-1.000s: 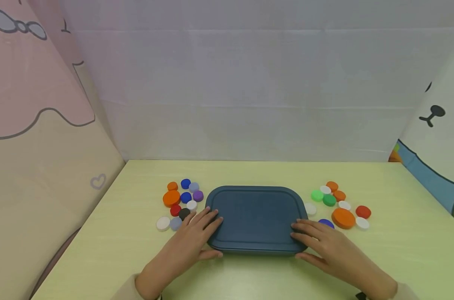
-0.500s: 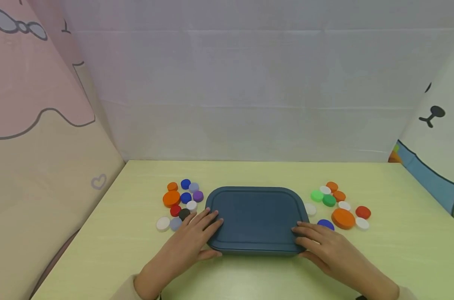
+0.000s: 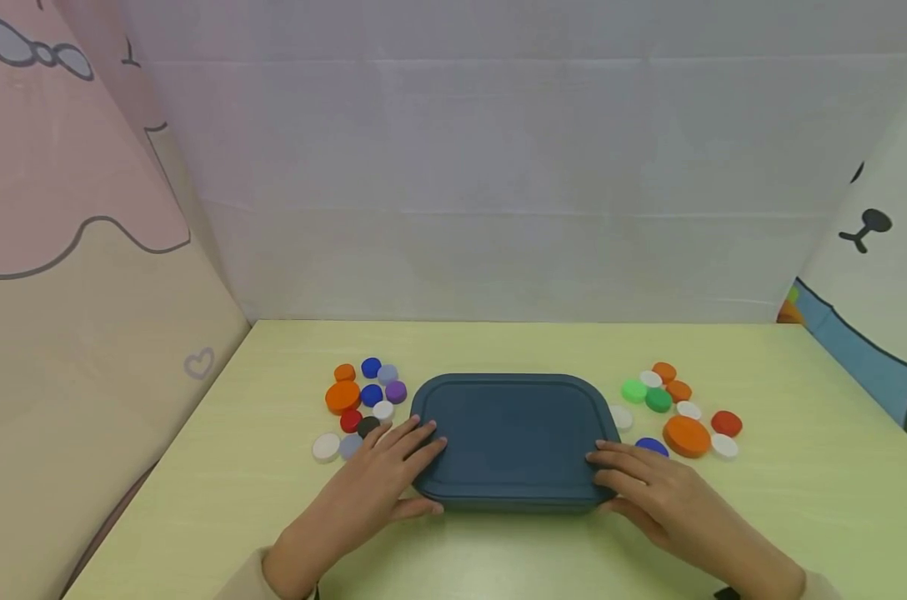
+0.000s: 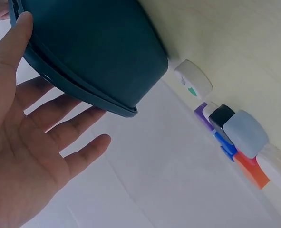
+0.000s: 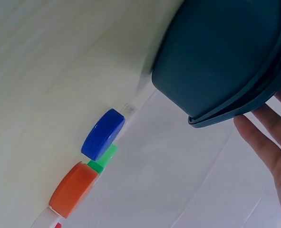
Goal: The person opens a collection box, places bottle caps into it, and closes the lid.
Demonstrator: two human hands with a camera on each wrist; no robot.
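A dark blue-teal lidded box stands on the table; its lid (image 3: 517,437) fills the middle of the head view and its wall (image 4: 102,42) shows in the left wrist view. My left hand (image 3: 378,475) holds the lid at its near left corner, fingers spread over the top and thumb on the front rim. At the near right corner my right hand (image 3: 659,487) grips the lid, fingers bent over the edge, thumb partly hidden below it. In the right wrist view a dark gap shows between lid and box rim. What the box contains is hidden.
Several bottle caps lie left of the box, among them an orange cap (image 3: 343,397) and a white cap (image 3: 326,448). More lie to the right, including a blue cap (image 5: 103,135) and a large orange cap (image 3: 687,437). A pale cloth wall (image 3: 498,167) stands behind the table.
My right hand and the lid's right corner have shifted slightly right, and the right thumb has gone further under the edge. My left hand has hardly moved.
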